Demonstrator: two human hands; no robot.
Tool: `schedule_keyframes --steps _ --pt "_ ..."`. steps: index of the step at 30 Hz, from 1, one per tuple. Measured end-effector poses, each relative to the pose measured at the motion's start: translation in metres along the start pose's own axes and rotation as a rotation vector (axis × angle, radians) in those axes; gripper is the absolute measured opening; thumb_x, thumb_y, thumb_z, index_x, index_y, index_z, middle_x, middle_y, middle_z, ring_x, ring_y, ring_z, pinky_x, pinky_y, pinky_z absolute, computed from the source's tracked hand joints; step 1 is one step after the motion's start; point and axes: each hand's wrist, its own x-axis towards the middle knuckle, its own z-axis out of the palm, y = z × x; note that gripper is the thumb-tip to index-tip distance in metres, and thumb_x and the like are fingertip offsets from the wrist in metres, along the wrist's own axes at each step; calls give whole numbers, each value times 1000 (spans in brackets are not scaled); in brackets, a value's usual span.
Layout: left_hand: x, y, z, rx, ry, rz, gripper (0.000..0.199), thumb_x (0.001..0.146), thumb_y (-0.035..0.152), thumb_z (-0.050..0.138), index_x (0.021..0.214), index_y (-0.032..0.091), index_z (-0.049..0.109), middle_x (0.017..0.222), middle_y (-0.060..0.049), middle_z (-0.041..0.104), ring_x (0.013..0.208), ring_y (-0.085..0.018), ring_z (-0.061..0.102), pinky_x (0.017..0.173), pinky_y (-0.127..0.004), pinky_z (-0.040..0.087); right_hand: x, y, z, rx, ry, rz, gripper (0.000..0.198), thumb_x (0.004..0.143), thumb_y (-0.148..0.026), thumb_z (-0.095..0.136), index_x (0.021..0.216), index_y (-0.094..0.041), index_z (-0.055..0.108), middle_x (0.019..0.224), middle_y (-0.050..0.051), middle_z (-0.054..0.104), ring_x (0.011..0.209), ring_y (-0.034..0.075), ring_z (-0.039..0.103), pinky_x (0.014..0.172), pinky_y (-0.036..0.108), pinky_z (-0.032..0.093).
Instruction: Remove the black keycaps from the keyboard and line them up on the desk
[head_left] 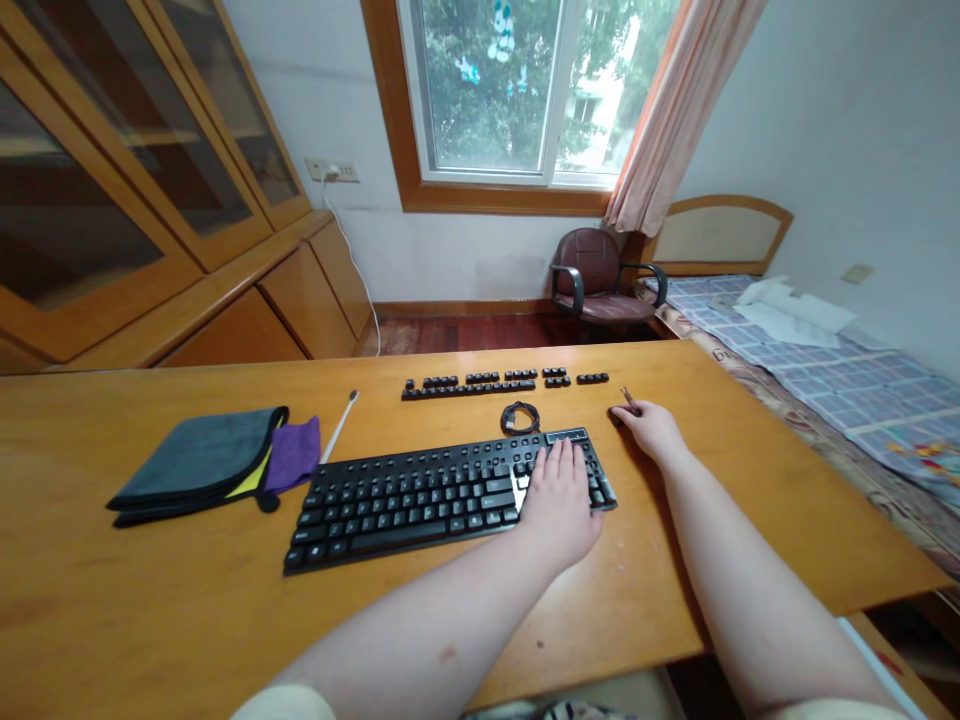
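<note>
A black keyboard (420, 500) lies on the wooden table, its upper rows showing bare switches where keycaps are off. My left hand (561, 500) rests flat on the keyboard's right end, fingers stretched over the number pad, most of which it covers. To the right of the keyboard, my right hand (654, 430) is closed on a small dark keycap puller (630, 400) with thin prongs pointing up and away. Something small and black, perhaps a keycap, is at its fingertips. Loose black keycaps (480, 388) stand in rows beyond the keyboard. A coiled black USB cable (520, 418) lies just behind it.
Left of the keyboard are a folded grey cloth (202, 455), a purple cloth (294, 453) and a white-handled brush (341, 425). The wooden table (187, 620) ends at a near edge close to my body. A chair (600, 280) and a bed (810, 370) stand beyond.
</note>
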Motion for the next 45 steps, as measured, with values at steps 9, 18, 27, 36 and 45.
schedule_keyframes --steps 9,18,27,36,45 --pt "1 1 -1 20 -8 3 78 79 52 42 139 5 25 145 -17 27 135 -30 19 112 -45 8 22 -1 14 -256 154 -37 45 83 -55 40 86 -20 70 88 11 69 78 23 60 59 28 36" --pt "1 2 -3 22 -27 10 78 81 54 40 139 5 25 146 -18 26 135 -30 19 111 -45 10 45 3 13 -186 242 -104 42 83 -49 43 88 -16 70 89 13 67 79 24 58 60 29 37" --pt "-1 1 -1 6 -9 1 78 81 56 39 139 6 26 145 -17 27 135 -30 19 112 -45 9 43 9 16 -88 244 -249 29 75 -45 54 76 -19 69 81 6 63 77 20 56 64 28 39" --pt "-1 2 -5 9 -22 1 77 81 55 40 139 6 26 145 -17 28 135 -30 20 112 -45 9 43 6 15 -126 215 -257 29 78 -44 52 79 -20 68 84 7 64 80 21 56 63 29 39" --pt "0 1 -6 3 -28 7 76 81 54 38 139 6 27 145 -17 28 135 -30 20 111 -46 10 44 7 16 -142 217 -283 28 80 -42 51 83 -20 68 86 7 64 81 21 56 65 28 39"
